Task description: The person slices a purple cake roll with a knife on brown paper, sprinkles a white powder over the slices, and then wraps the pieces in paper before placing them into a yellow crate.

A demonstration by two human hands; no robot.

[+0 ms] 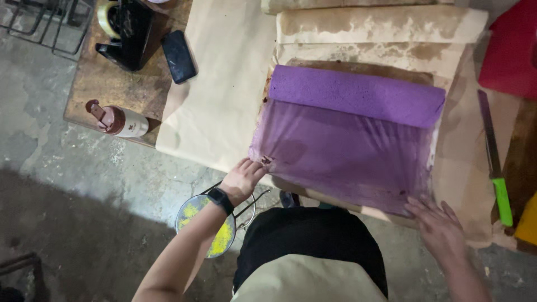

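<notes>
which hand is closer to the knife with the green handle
Right. The right hand lies flat on the purple sheet's near corner, just left of the knife. The left hand is at the sheet's opposite corner, far away.

Left hand [241, 179]: forearm extended forward from near left, wrist banded in black, fingers curled, pinching. Right hand [439, 226]: near right, palm down, fingers spread flat, pressing.

Dim indoor light, dark floor shadow lower left, slightly soft
</notes>
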